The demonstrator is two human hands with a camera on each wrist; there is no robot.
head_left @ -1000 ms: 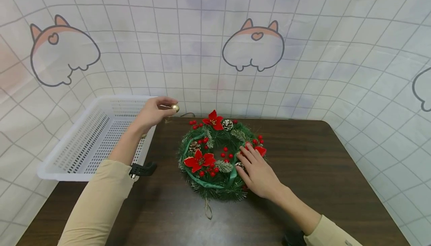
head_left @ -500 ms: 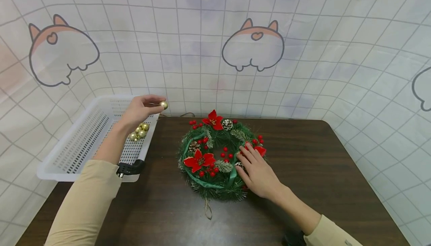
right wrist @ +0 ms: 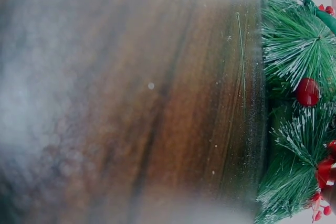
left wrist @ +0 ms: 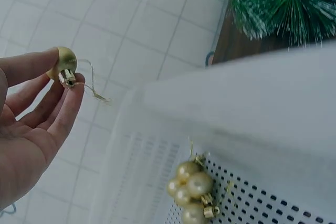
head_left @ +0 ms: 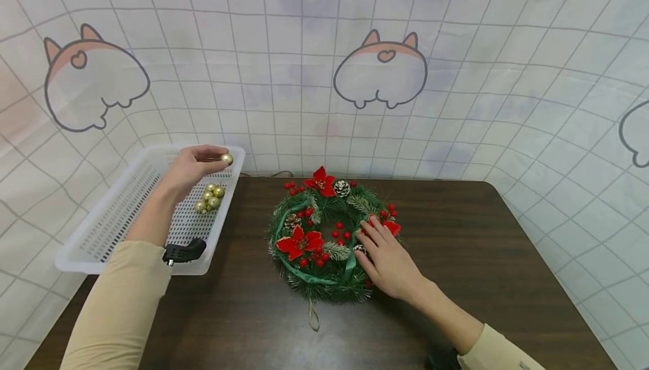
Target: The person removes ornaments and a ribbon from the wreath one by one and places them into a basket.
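Observation:
Above the far part of a white perforated plastic basket (head_left: 215, 240), my left hand (head_left: 190, 168) pinches a gold Christmas ball (head_left: 227, 159) between thumb and fingers. In the left wrist view the ball (left wrist: 64, 62) shows its metallic cap and a loose gold string. Several more gold balls (head_left: 209, 198) lie clustered inside the basket. On the table sits a green Christmas wreath (head_left: 324, 288) with red poinsettias, berries, pinecones and a green ribbon. My right hand (head_left: 387, 257) rests on the wreath's right side with extended fingers, partly covering a poinsettia and a pinecone.
The dark wooden table (head_left: 487, 257) extends right of the wreath. The basket overhangs its left edge. A twine loop (head_left: 314, 316) sticks out from the wreath's near side. A white grid-patterned cloth (head_left: 284, 77) hangs behind and around the table.
My left hand has moved left with the gold ball, from beyond the basket's right rim to over the basket, uncovering the balls inside. The right hand and wreath stay put.

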